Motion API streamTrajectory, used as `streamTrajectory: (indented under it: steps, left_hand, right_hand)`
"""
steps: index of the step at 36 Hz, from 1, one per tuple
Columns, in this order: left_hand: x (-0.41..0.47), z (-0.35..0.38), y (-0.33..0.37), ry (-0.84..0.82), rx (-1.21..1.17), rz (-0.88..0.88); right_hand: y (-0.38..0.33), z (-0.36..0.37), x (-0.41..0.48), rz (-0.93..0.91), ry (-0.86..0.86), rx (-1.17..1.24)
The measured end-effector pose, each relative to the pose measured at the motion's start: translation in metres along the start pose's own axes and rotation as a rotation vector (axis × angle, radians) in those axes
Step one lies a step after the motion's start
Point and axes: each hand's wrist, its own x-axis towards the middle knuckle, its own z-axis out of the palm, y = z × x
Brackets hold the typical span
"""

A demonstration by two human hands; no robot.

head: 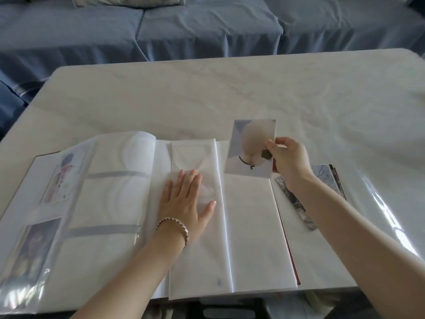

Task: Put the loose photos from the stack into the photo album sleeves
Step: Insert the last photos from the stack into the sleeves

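a large open photo album (115, 203) with white pages and clear plastic sleeves lies nearest. the left hand (184, 200), wearing a metal link bracelet (176, 225), rests flat on a translucent page, fingers straight. just right of the album lies a small stack of loose photos (324, 178). the right hand (288, 160) pinches one pale portrait photo (249, 148) above the right page. beyond the white marble-look table (230, 93) stands a blue covered sofa (207, 28).
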Motion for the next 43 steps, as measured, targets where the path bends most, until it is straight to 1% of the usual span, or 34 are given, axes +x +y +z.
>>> streamTrajectory:
  steps: [4,11,22,25,29,32,37,43]
  left_hand:
    - [-0.001,0.000,0.000,-0.011,-0.018,0.003]
    - [-0.001,-0.001,-0.001,-0.018,-0.013,0.009]
    - [0.000,-0.001,0.000,-0.009,0.010,0.001]
    - [0.000,-0.001,0.000,-0.010,0.024,0.006]
    - [-0.001,0.000,0.000,-0.028,0.013,0.001]
    - [0.000,0.000,0.000,-0.031,0.016,-0.002]
    - [-0.001,-0.003,0.001,-0.022,0.015,0.000]
    - [-0.002,-0.005,0.000,-0.023,-0.008,-0.059]
  right_hand:
    - [0.009,0.018,-0.006,-0.068,0.011,-0.017]
    - [0.019,0.026,-0.012,-0.166,0.156,-0.029]
    - [0.022,0.031,-0.010,-0.180,0.170,-0.076]
    - [0.025,0.032,-0.009,-0.156,0.172,-0.069]
    - [0.030,0.033,-0.009,-0.077,0.136,-0.029]
    - [0.036,0.038,-0.013,-0.072,0.086,-0.080]
    - [0.043,0.046,-0.016,-0.008,-0.061,-0.199]
    - [0.035,0.039,-0.006,0.029,-0.125,-0.256]
